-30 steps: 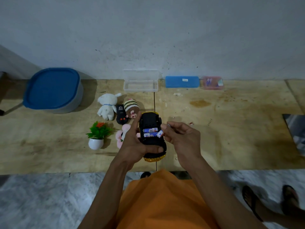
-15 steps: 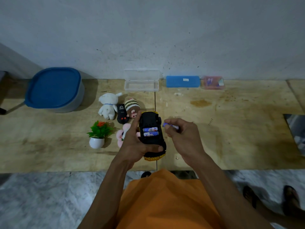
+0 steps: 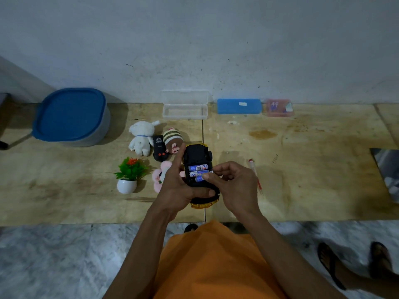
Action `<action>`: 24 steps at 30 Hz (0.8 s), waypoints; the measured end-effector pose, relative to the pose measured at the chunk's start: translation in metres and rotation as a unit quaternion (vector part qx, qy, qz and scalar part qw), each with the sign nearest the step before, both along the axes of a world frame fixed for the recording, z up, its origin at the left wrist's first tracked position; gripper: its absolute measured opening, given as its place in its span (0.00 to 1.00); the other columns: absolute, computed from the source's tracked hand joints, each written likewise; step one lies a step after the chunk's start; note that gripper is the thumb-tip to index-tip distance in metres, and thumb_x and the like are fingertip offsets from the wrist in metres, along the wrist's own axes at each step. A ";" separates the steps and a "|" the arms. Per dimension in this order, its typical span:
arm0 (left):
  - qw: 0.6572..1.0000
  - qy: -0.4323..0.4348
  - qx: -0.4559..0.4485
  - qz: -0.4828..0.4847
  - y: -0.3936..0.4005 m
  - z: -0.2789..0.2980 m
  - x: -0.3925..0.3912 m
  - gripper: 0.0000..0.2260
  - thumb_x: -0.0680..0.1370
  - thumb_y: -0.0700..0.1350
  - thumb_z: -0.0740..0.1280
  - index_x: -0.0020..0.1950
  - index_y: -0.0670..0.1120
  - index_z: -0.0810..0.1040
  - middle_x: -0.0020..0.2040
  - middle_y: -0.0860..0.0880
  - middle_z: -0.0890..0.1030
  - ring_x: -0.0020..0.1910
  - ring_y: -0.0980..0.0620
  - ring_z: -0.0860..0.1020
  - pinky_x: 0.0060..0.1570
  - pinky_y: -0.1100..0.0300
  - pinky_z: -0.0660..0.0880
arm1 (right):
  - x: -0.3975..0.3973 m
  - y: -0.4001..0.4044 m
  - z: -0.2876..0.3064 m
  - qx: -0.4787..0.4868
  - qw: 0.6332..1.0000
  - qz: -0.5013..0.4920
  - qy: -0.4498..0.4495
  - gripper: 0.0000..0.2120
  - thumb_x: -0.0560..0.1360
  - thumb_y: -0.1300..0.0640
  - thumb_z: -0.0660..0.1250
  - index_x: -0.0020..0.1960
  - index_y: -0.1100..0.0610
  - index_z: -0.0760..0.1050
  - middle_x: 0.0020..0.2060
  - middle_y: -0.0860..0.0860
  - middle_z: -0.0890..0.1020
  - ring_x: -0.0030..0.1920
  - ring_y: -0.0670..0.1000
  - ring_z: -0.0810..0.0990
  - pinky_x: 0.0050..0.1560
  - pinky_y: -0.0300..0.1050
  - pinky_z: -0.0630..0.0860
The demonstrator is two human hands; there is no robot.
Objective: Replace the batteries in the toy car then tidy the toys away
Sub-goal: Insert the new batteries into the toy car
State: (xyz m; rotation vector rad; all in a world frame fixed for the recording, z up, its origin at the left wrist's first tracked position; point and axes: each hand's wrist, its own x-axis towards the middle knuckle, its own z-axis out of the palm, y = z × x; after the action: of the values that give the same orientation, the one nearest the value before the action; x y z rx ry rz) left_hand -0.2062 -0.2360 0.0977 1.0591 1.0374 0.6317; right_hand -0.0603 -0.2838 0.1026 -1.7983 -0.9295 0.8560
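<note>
The toy car [image 3: 197,155] is upside down, black underside up, yellow body showing at its near end. My left hand [image 3: 179,186] grips it from the left, index finger along its side. Two blue-and-white batteries [image 3: 198,167] lie in the open compartment. My right hand [image 3: 234,186] pinches a third battery [image 3: 199,178] with thumb and fingers and presses it into the compartment's nearest slot. A black remote control [image 3: 159,148] lies left of the car, between the plush toys.
A white plush [image 3: 140,137], a striped plush [image 3: 173,140], a pink plush [image 3: 158,174] and a small potted plant [image 3: 129,174] sit left of the car. A blue-lidded tub [image 3: 71,116] stands far left. Clear case [image 3: 185,104], blue case [image 3: 238,106], pink box [image 3: 278,107] line the wall. A red screwdriver [image 3: 255,175] lies right.
My right hand lifted a battery up and to the right of the car, then brought it back down into the compartment's nearest slot. My left hand kept holding the car still.
</note>
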 end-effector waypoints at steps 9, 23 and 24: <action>1.000 -0.002 0.016 0.014 0.000 -0.001 -0.002 0.58 0.61 0.20 0.76 0.82 0.56 0.56 0.68 0.47 0.76 0.54 0.53 0.85 0.44 0.59 0.82 | -0.007 0.002 -0.014 -0.005 0.998 -0.008 -0.057 0.06 0.69 0.51 0.79 0.42 0.52 0.85 0.41 0.46 0.77 0.44 0.43 0.77 0.44 0.32 0.68; 0.998 0.014 0.065 -0.020 -0.001 -0.001 -0.004 0.56 0.61 0.19 0.76 0.81 0.51 0.57 0.57 0.62 0.80 0.52 0.62 0.83 0.43 0.64 0.81 | 0.005 0.015 -0.008 -0.028 0.999 0.018 -0.029 0.11 0.62 0.54 0.83 0.42 0.54 0.86 0.42 0.51 0.73 0.43 0.42 0.73 0.40 0.25 0.69; 0.998 0.014 0.063 -0.023 0.000 -0.001 -0.004 0.56 0.61 0.20 0.76 0.81 0.52 0.57 0.57 0.62 0.80 0.52 0.62 0.83 0.43 0.64 0.81 | 0.006 0.015 -0.006 -0.035 0.999 0.029 -0.028 0.11 0.63 0.54 0.82 0.43 0.54 0.86 0.42 0.51 0.72 0.43 0.42 0.73 0.40 0.24 0.69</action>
State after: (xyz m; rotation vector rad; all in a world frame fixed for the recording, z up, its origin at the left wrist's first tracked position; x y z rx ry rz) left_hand -0.2099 -0.2359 0.0963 1.2002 1.0049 0.6538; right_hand -0.0539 -0.2685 0.0963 -1.8711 -1.0033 0.8893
